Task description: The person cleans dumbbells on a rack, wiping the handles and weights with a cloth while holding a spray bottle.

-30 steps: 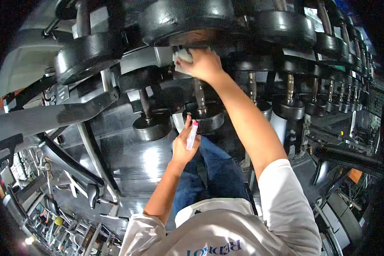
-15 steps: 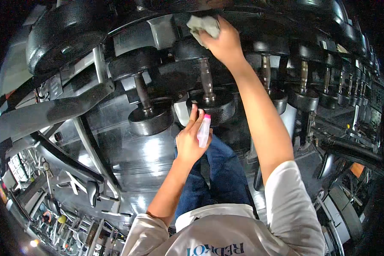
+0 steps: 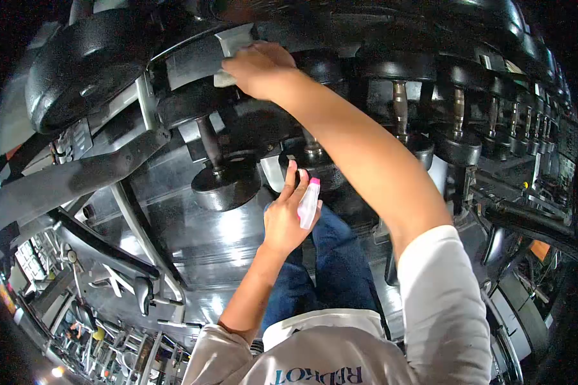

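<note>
My right hand (image 3: 261,69), a little blurred, is closed over a pale cloth (image 3: 223,79); only the cloth's edge shows below the fingers. That hand is at the far head of the left black dumbbell (image 3: 225,187), and I cannot tell whether the cloth presses on it. A small translucent bottle with a pink top (image 3: 309,206) rests in the grip of my left hand (image 3: 285,221). The left fingertips point at the near head of the middle dumbbell (image 3: 331,174). My right forearm hides part of that dumbbell's handle.
More black dumbbells (image 3: 456,144) stand in a row to the right on the rack. A large black rounded piece (image 3: 77,77) is at upper left, above a grey metal beam (image 3: 77,173). A padded bench (image 3: 103,247) and other gym equipment stand at lower left.
My right hand has moved left with the cloth, from the middle dumbbell's far head to the left dumbbell's. My left hand with the bottle has hardly moved.
</note>
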`<state>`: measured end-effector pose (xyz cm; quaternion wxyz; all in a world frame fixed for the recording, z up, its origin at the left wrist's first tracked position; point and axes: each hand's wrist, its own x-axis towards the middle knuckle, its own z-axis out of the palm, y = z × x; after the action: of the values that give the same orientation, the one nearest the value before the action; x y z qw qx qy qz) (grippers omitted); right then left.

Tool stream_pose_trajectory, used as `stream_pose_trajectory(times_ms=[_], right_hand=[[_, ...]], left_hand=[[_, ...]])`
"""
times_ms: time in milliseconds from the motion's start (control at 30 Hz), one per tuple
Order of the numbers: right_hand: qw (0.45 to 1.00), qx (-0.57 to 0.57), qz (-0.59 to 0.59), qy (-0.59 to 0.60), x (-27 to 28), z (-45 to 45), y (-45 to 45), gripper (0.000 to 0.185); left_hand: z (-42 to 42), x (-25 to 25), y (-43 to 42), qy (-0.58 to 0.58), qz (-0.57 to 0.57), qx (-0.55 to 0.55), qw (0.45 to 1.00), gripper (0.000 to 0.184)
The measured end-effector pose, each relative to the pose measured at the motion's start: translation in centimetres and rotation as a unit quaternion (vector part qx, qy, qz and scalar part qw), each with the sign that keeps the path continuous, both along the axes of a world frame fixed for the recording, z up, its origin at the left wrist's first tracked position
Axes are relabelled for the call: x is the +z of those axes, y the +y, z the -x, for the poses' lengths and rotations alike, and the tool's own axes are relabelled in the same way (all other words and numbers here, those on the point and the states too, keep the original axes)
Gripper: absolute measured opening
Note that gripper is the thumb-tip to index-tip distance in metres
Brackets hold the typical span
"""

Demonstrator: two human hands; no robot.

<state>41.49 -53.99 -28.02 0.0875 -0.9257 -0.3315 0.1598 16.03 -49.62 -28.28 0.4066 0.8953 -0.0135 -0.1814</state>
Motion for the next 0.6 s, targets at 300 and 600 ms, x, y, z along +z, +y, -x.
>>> stream_pose_trajectory(times_ms=[300,600], right_hand=[[0.955,-0.078,0.017,0.285,-2.5,-7.7,-2.8,0.113],[0.971,-0.223,-0.036,0.074,-7.0,-6.6,-11.1,0.083]], left_hand=[[0.0,0.1,0.5,-0.046,-0.009,0.010,0.999,0.057],[-0.3,0.3,1.5,0.008,0.000,-0.022,1.000,0.064]])
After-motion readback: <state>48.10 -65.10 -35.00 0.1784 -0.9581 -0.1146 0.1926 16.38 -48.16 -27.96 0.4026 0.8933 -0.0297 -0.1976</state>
